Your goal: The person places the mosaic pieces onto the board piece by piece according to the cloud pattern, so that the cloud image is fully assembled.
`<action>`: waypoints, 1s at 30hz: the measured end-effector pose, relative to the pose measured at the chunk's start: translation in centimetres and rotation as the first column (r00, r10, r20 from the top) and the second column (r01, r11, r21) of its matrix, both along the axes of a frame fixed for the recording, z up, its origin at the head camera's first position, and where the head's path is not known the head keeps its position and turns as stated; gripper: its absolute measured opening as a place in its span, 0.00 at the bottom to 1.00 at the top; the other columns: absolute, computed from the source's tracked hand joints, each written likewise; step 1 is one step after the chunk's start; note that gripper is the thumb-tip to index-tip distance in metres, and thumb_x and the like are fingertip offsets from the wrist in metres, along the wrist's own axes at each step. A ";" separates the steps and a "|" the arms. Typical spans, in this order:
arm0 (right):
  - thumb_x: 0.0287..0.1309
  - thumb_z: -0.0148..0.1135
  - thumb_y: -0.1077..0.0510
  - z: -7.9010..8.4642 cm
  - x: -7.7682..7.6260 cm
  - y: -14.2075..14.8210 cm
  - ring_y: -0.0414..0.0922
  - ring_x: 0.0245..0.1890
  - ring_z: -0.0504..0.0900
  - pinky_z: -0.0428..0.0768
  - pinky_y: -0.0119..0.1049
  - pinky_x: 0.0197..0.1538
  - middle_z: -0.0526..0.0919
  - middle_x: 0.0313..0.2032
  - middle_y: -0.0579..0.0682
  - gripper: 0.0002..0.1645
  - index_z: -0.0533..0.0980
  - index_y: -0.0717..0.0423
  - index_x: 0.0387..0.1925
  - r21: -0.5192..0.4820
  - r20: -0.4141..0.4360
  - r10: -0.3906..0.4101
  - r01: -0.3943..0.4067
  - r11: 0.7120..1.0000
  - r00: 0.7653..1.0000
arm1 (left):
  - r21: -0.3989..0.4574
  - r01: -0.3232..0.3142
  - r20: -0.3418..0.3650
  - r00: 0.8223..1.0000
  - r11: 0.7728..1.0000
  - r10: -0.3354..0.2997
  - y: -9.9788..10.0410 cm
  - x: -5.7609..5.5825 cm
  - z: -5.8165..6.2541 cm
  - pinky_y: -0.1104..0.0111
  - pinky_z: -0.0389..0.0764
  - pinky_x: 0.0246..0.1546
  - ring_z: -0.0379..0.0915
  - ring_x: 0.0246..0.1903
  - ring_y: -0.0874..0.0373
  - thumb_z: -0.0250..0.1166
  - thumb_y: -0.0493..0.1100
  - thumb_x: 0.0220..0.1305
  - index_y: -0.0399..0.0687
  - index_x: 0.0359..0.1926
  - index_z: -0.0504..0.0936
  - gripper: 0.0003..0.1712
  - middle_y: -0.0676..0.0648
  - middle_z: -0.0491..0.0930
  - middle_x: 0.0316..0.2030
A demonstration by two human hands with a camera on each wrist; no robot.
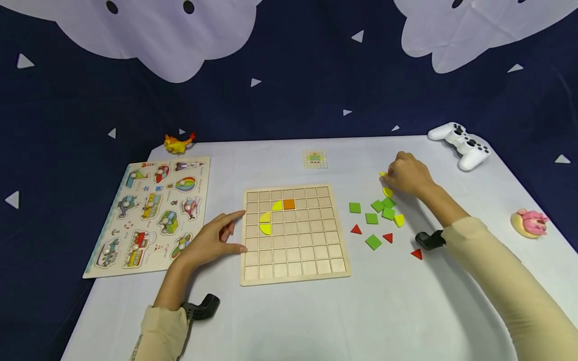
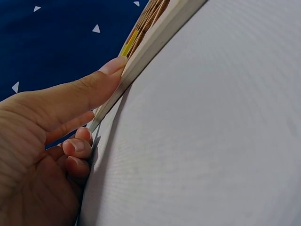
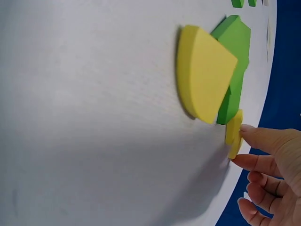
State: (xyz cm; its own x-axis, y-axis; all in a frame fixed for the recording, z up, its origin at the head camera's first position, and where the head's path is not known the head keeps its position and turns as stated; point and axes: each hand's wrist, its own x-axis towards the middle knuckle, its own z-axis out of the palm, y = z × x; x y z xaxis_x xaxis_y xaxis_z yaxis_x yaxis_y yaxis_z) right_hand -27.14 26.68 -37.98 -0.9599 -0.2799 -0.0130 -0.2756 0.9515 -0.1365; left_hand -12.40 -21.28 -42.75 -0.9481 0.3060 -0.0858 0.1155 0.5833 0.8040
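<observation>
A wooden grid board (image 1: 295,282) lies mid-table, bearing several yellow quarter-circle tiles (image 1: 265,229) and one orange square (image 1: 289,204). At its left edge my left hand (image 1: 211,239) rests, thumb and index finger spread apart against the rim. In the left wrist view the thumb (image 2: 110,70) lies along that edge while the other fingers bend beneath. To the board's right, my right hand (image 1: 408,174) pinches a yellow quarter-circle tile (image 3: 235,149) between thumb and index finger. Another yellow quarter-circle (image 1: 387,192) sits right by it, largely overlapped in the right wrist view.
Loose green squares (image 1: 372,218), red triangles (image 1: 388,238) and a yellow quarter-circle (image 1: 399,220) lie right of the board. A small pattern card (image 1: 315,159) is behind it. A picture puzzle board (image 1: 151,215) stands left; a white game controller (image 1: 459,144) and pink toy (image 1: 530,223) lie right.
</observation>
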 end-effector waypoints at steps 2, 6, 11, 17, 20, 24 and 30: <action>0.58 0.67 0.54 -0.1 0.1 0.1 0.59 0.43 0.73 0.76 0.56 0.42 0.74 0.42 0.65 0.20 0.83 0.71 0.38 -0.012 0.011 -0.018 0.018 1.000 1.000 | -0.002 0.000 -0.001 1.000 1.000 0.000 0.0 0.0 -0.1 0.68 0.63 0.33 0.60 0.32 0.56 0.79 0.45 0.49 0.43 0.71 0.67 0.49 0.46 0.66 0.35; 0.57 0.67 0.52 -0.2 0.2 0.2 0.58 0.43 0.73 0.76 0.56 0.42 0.74 0.43 0.64 0.23 0.82 0.72 0.41 -0.058 0.044 -0.062 0.064 0.996 0.997 | -0.006 0.007 -0.009 1.000 1.000 -0.007 0.0 -0.1 -0.2 0.68 0.63 0.34 0.60 0.32 0.57 0.79 0.46 0.50 0.44 0.71 0.67 0.49 0.47 0.66 0.35; 0.57 0.67 0.52 -0.1 0.4 0.3 0.59 0.44 0.73 0.76 0.57 0.42 0.73 0.44 0.65 0.25 0.82 0.73 0.43 -0.087 0.066 -0.077 0.083 0.993 0.995 | -0.008 0.014 -0.016 1.000 1.000 -0.014 -0.1 -0.2 -0.3 0.68 0.63 0.34 0.60 0.31 0.58 0.79 0.46 0.49 0.45 0.71 0.67 0.49 0.47 0.66 0.35; 0.55 0.65 0.52 -0.7 0.1 0.3 0.60 0.45 0.73 0.74 0.59 0.43 0.72 0.45 0.66 0.25 0.81 0.73 0.42 -0.135 0.069 -0.121 0.130 0.982 0.990 | -0.006 0.018 -0.019 1.000 1.000 -0.019 -0.1 -0.2 -0.3 0.68 0.63 0.34 0.60 0.31 0.57 0.79 0.46 0.49 0.44 0.71 0.67 0.49 0.47 0.66 0.34; 0.54 0.65 0.52 -0.9 0.2 0.2 0.61 0.46 0.72 0.73 0.59 0.45 0.72 0.46 0.66 0.26 0.81 0.74 0.43 -0.167 0.080 -0.160 0.171 0.971 0.984 | 0.001 0.022 -0.015 1.000 1.000 -0.022 0.0 -0.2 -0.4 0.68 0.63 0.33 0.60 0.31 0.58 0.80 0.46 0.49 0.43 0.71 0.67 0.49 0.46 0.66 0.34; 0.55 0.66 0.52 -0.9 0.4 -0.3 0.60 0.46 0.72 0.73 0.57 0.45 0.71 0.47 0.66 0.25 0.81 0.73 0.42 -0.194 0.078 -0.178 0.190 0.963 0.981 | -0.003 0.022 -0.009 1.000 1.000 -0.022 0.1 -0.3 -0.3 0.68 0.63 0.33 0.60 0.31 0.58 0.80 0.45 0.49 0.42 0.71 0.67 0.49 0.47 0.66 0.34; 0.56 0.67 0.51 -0.3 1.2 -2.7 0.59 0.45 0.73 0.74 0.55 0.43 0.73 0.47 0.65 0.24 0.82 0.71 0.40 -0.233 0.042 -0.139 0.145 0.962 0.989 | -0.009 0.018 -0.019 1.000 1.000 -0.018 0.0 -0.2 -0.1 0.68 0.64 0.34 0.60 0.30 0.58 0.80 0.45 0.49 0.43 0.71 0.67 0.50 0.47 0.66 0.33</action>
State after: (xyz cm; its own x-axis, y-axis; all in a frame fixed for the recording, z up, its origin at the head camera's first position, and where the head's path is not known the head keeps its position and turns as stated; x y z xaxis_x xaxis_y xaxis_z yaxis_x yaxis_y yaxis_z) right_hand -25.92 24.00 -38.26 -0.9902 -0.1388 0.0124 -0.1337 0.9211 -0.3657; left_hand -12.59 -21.29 -42.84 -0.9440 0.3221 -0.0709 0.1410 0.5883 0.7963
